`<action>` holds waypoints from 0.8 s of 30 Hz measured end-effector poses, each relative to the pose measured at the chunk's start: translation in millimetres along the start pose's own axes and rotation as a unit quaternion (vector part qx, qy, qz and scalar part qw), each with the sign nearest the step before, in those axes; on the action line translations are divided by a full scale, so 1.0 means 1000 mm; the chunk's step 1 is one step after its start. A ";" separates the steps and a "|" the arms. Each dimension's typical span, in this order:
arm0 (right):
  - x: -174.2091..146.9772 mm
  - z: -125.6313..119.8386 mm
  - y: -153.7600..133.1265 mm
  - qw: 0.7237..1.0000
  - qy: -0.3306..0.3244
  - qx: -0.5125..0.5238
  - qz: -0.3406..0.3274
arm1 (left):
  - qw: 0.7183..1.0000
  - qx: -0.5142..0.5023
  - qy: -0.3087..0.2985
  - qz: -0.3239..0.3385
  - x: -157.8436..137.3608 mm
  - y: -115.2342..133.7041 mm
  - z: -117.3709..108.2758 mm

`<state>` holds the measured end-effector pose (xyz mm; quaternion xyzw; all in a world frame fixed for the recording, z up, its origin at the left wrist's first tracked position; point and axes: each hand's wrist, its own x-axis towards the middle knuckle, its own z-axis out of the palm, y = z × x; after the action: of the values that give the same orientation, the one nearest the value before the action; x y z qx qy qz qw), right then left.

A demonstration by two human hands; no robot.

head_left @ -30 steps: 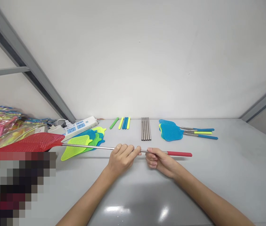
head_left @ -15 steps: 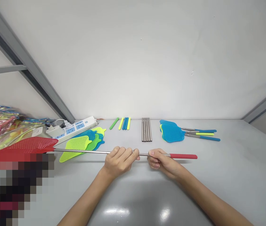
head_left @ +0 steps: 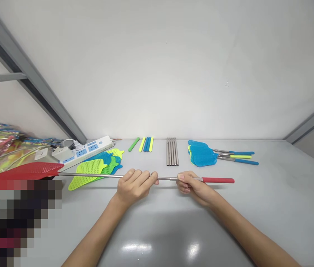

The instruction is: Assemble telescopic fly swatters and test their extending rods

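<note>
A red fly swatter (head_left: 218,180) with a thin metal telescopic rod lies level across both my hands, above the table. Its perforated red head points left and its red grip points right. My left hand (head_left: 136,185) is wrapped over the middle of the rod, knuckles up. Just left of the red grip, my right hand (head_left: 192,186) pinches the rod between thumb and fingers. A short stretch of bare rod shows between the hands. Beyond the left hand lie loose swatter heads (head_left: 87,172) in yellow, green and blue.
Several metal rods (head_left: 172,152) lie side by side at the back. Left of them are coloured grips (head_left: 146,144). Swatters with handles (head_left: 204,155) lie stacked at right. A power strip (head_left: 90,150) and bagged goods (head_left: 3,148) occupy the left. A pixelated patch covers the lower left.
My hands have moved slightly apart along the rod, the left one leftward and the right one a little rightward. The swatter's red head and red grip sit farther from each other.
</note>
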<state>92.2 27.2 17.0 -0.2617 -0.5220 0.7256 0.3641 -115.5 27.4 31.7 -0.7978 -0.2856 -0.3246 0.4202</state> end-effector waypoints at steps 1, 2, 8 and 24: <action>0.000 -0.001 0.000 1.000 0.000 0.001 0.000 | 1.000 0.000 -0.003 -0.001 -0.001 -0.001 0.001; 0.001 -0.002 0.001 1.000 0.001 0.001 0.000 | 1.000 -0.001 -0.007 -0.001 -0.002 -0.001 0.001; 0.001 -0.006 0.001 1.000 0.005 0.004 -0.008 | 1.000 -0.003 -0.011 -0.001 -0.003 -0.005 0.003; 0.000 -0.010 -0.003 0.999 0.006 -0.015 -0.032 | 0.999 0.017 -0.029 -0.002 -0.004 -0.014 -0.003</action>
<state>100.9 33.7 16.6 -0.2546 -0.5386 0.7042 0.3863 -128.9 31.3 36.5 -0.7987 -0.3047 -0.2975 0.4250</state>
